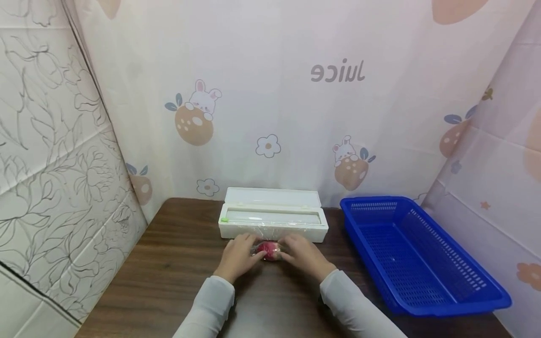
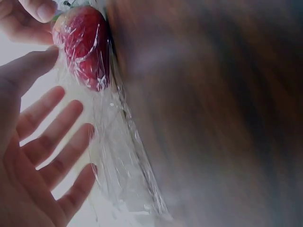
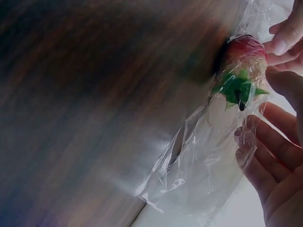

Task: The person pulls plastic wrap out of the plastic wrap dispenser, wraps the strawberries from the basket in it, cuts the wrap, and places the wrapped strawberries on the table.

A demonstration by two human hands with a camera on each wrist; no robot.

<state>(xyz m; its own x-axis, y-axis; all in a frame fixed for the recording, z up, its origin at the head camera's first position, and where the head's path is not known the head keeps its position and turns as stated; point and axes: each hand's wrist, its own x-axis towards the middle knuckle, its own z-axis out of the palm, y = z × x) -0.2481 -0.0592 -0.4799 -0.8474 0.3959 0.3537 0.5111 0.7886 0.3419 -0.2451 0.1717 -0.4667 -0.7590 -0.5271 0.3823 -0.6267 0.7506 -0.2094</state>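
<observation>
A red strawberry (image 1: 268,250) with a green leafy cap (image 3: 239,90) lies on the table, wrapped in clear plastic film (image 2: 118,161). My left hand (image 1: 238,255) is at its left, thumb tip at the fruit and the other fingers spread along the film. From the other side, my right hand (image 1: 305,254) has its thumb at the strawberry. Its loosely bent fingers (image 3: 279,146) touch the film, which drapes over their tips. Loose film stretches out past both ends of the fruit. Just behind the hands stands a white cling film box (image 1: 274,230) with its lid raised.
A blue perforated plastic basket (image 1: 367,263) stands on the right of the dark wooden table (image 1: 169,263). A green slider (image 1: 224,219) sits at the left of the box's cutting rail. Printed curtains (image 1: 270,103) hang behind and at the sides.
</observation>
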